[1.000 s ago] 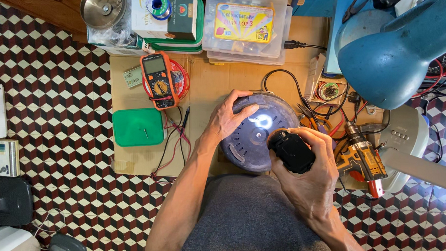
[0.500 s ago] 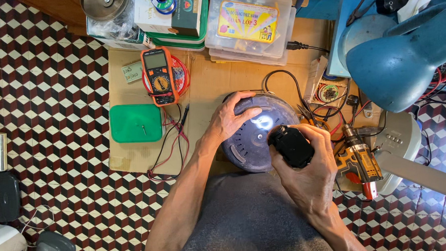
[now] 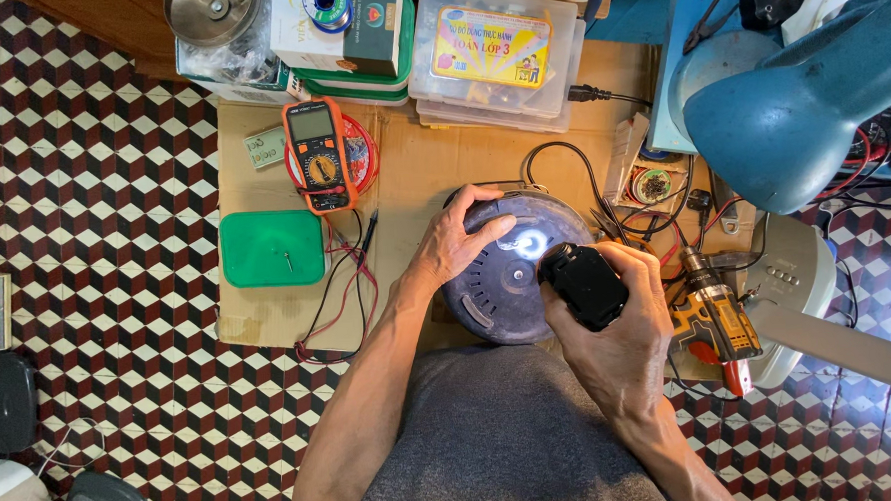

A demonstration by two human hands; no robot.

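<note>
At frame centre, my left hand point(image 3: 457, 242) spreads its fingers flat on the round dark casing point(image 3: 502, 273); my right hand point(image 3: 619, 333), just lower right, grips the black tool point(image 3: 584, 284), tip touching the casing.

1. Bare hands: two, left hand point(image 3: 457, 242) and right hand point(image 3: 620, 343).
2. Round dark-blue upturned appliance base point(image 3: 497, 278): one.
3. Black handheld power tool point(image 3: 585, 284): one.
4. Orange-cased multimeter point(image 3: 318, 154): one.
5. Green square plastic lid point(image 3: 271, 248): one.
6. Orange-and-black cordless drill point(image 3: 714, 314): one.
7. Clear plastic lidded boxes point(image 3: 492, 53): two stacked.
</note>
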